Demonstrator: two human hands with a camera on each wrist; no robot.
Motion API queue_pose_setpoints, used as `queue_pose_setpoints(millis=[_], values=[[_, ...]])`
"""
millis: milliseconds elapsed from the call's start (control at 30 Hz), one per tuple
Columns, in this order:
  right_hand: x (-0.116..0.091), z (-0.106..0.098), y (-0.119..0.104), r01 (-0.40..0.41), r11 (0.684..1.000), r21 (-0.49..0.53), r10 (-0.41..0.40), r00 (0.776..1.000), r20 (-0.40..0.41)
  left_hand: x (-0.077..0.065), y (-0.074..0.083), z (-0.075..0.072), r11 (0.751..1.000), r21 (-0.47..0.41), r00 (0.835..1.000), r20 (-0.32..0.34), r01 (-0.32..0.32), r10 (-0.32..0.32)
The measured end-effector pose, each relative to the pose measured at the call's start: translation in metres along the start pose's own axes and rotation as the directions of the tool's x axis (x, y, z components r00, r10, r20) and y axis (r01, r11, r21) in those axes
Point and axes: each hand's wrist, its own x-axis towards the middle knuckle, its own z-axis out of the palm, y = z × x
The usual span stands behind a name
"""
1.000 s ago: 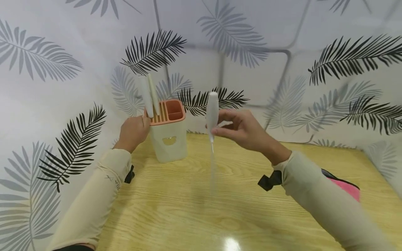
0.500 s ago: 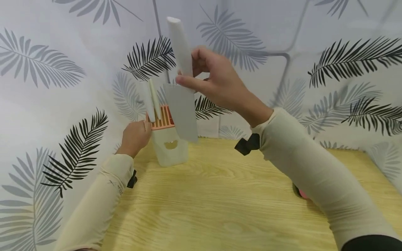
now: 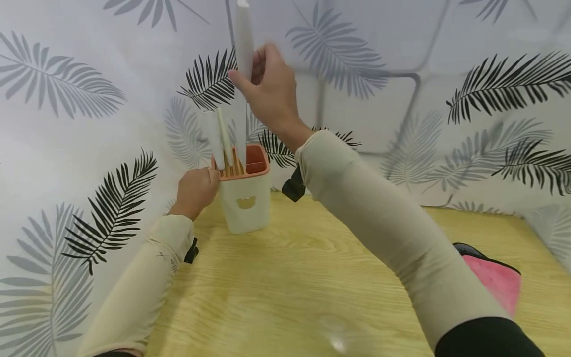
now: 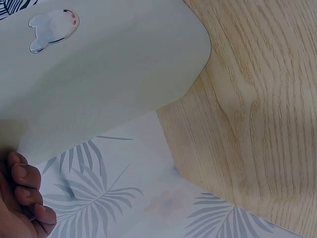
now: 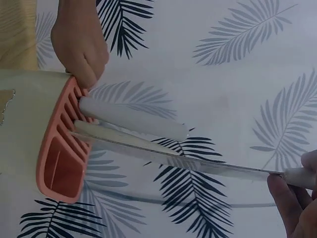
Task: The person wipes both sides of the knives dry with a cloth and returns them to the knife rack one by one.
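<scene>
At the back left of the table stands a cream knife holder with an orange slotted top. My left hand holds the slotted end at its rim; its curled fingers also show in the left wrist view. Above the holder, my right hand grips the white handle of a kitchen knife between thumb and fingers. The blade points down, and in the right wrist view its tip is right at the slots. A white handle and a cream handle stick out of other slots.
The holder has an open orange compartment beside the slots. A pink cloth item with a black edge lies at the right on the wood-grain table, partly behind my right sleeve. A leaf-patterned sheet hangs behind the table.
My right hand has lifted the knife from over the middle of the table, then brought it left above the holder, blade tip now at a slot. The left hand has stayed on the holder.
</scene>
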Motion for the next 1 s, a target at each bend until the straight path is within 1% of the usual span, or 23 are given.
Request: queue_pose_setpoints(millis=[100, 267, 367, 500, 633, 733, 833, 1000], values=[[0.000, 0.011, 0.011, -0.017, 1.000, -0.024, 0.016, 0.999, -0.036, 0.000, 0.002, 0.000, 1.000, -0.018, 1.000, -0.016, 0.006, -0.006], [-0.005, 0.019, 0.028, -0.028, 1.000, -0.008, 0.027, 0.997, -0.067, -0.001, 0.001, 0.002, 1.000, -0.020, 1.000, -0.001, 0.017, -0.017], [-0.006, 0.020, 0.033, -0.023, 1.000, 0.005, 0.023, 0.996, -0.083, -0.002, 0.000, 0.002, 1.000, -0.018, 1.000, 0.000, 0.010, -0.010], [-0.005, 0.023, 0.034, 0.003, 1.000, 0.026, -0.001, 0.996, -0.087, 0.000, -0.001, 0.002, 1.000, -0.017, 1.000, -0.027, 0.000, 0.000], [-0.006, 0.028, 0.034, -0.003, 1.000, 0.026, 0.005, 0.998, -0.057, 0.002, -0.002, 0.002, 1.000, -0.001, 0.999, -0.034, 0.005, -0.005], [-0.009, 0.032, 0.037, -0.038, 0.999, 0.016, 0.039, 0.999, -0.029, 0.003, -0.002, 0.002, 1.000, -0.003, 1.000, -0.023, 0.015, -0.015], [-0.015, 0.036, 0.046, -0.066, 0.998, 0.007, 0.066, 0.998, 0.006, 0.002, -0.002, 0.002, 1.000, -0.004, 1.000, -0.017, 0.023, -0.023], [-0.028, 0.043, 0.067, -0.110, 0.993, -0.041, 0.114, 0.988, 0.105, 0.002, -0.001, 0.003, 1.000, 0.023, 0.999, -0.033, 0.020, -0.019]])
